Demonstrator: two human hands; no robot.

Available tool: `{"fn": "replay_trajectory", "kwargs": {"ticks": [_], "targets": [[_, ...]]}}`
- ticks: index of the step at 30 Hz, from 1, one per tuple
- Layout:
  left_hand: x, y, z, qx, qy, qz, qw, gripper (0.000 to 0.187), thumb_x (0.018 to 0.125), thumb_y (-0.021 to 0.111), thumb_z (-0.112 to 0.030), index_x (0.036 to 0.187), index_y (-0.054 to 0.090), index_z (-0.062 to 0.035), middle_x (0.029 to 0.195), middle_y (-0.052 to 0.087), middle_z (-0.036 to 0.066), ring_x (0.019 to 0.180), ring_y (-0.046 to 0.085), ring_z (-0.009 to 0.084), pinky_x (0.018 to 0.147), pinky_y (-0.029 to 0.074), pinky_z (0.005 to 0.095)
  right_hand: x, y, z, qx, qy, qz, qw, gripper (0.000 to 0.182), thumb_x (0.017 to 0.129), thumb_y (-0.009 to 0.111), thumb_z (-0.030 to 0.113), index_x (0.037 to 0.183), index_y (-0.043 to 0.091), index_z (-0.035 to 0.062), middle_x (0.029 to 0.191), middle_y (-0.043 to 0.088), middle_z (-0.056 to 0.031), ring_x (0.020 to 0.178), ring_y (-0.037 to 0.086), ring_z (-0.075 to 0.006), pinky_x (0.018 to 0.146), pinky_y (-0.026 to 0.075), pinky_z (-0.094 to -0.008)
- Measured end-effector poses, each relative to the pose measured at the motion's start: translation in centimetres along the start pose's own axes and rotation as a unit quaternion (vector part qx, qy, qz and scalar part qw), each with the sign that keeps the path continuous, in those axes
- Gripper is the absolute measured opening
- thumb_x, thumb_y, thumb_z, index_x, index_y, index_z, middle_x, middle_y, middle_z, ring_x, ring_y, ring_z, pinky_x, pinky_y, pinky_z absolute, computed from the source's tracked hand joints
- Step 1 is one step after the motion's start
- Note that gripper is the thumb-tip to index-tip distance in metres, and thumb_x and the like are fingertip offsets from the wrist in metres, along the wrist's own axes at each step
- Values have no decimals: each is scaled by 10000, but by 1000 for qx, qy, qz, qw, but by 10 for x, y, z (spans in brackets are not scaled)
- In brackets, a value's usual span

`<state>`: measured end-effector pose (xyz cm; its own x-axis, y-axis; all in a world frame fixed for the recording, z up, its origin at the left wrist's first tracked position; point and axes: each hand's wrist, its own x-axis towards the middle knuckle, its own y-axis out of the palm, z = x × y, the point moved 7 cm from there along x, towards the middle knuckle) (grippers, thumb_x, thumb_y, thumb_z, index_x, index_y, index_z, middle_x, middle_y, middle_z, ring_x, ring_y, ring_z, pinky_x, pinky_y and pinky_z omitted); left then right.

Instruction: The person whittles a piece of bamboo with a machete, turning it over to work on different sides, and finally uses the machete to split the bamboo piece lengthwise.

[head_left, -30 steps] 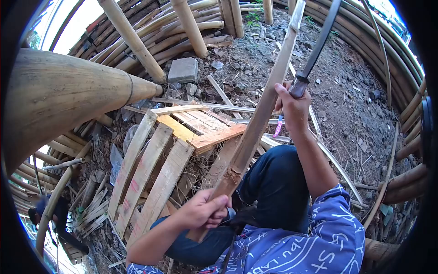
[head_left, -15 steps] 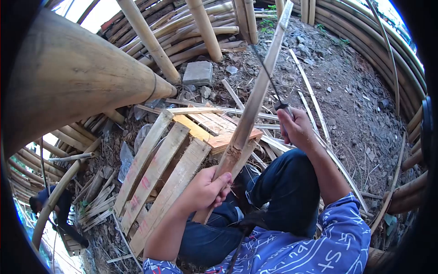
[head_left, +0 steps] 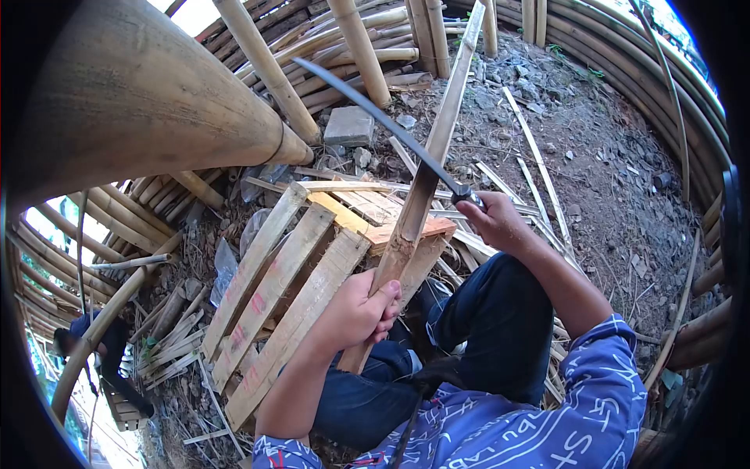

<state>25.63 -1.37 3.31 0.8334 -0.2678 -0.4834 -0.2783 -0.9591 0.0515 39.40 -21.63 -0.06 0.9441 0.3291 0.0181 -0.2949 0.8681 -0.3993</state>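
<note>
My left hand [head_left: 363, 311] is wrapped round the lower part of a long split bamboo piece [head_left: 440, 141], which slants up and away from my lap. In my right hand [head_left: 494, 221] is the handle of a long, curved, dark blade [head_left: 363, 102]. The blade crosses over the bamboo and points to the upper left; whether it touches the bamboo I cannot tell. Behind the bamboo's lower part stands a slatted wooden crate [head_left: 283, 275], with an orange-brown board [head_left: 426, 228] at its top edge.
A thick bamboo pole [head_left: 156, 102] fills the upper left. Beyond the crate lies a grey block [head_left: 349, 126]. Thin bamboo strips [head_left: 539, 168] lie on the stony ground at right. Another person [head_left: 109, 344] is at the far left.
The blade has swung from pointing up and away to lying across the bamboo toward the upper left. My right hand has turned and shifted slightly down. The view has moved slightly.
</note>
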Motion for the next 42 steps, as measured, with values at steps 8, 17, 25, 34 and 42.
{"fn": "replay_trajectory", "kwargs": {"ticks": [8,17,25,34,42], "targets": [[-4,4,8,-7,-25,28,999,154,969,457,-165,906,455,-24,652,438,7,496,429,82,433,382,240,2,-40,-26,15,25,-124,992,472,913,553,448,675,500,44,493,470,8,398,482,-74,377,381,-252],[1,-1,1,6,16,4,1000,172,972,455,-178,918,460,-15,642,439,3,487,436,78,429,384,237,-15,-1,22,11,-48,-6,999,412,919,568,345,690,522,6,511,473,6,450,479,-65,414,370,-264],[-2,-2,0,94,28,-48,994,170,972,445,-178,936,462,-13,634,448,-5,480,437,66,428,388,234,-13,-9,11,53,41,-36,997,471,928,536,419,670,505,26,527,486,-2,421,481,-63,385,390,-237],[18,71,-6,70,3,103,992,172,973,434,-174,897,488,-30,616,445,-23,479,433,49,423,370,211,-92,-54,57,127,-92,-135,978,250,927,572,250,815,572,27,562,495,37,469,477,-33,419,354,-199],[17,92,10,69,-34,143,987,179,971,444,-181,901,497,-25,618,456,-13,482,427,59,430,376,217,-132,-125,69,4,-30,-205,978,423,921,554,419,779,567,21,538,492,28,431,454,-29,396,332,-188]]}}
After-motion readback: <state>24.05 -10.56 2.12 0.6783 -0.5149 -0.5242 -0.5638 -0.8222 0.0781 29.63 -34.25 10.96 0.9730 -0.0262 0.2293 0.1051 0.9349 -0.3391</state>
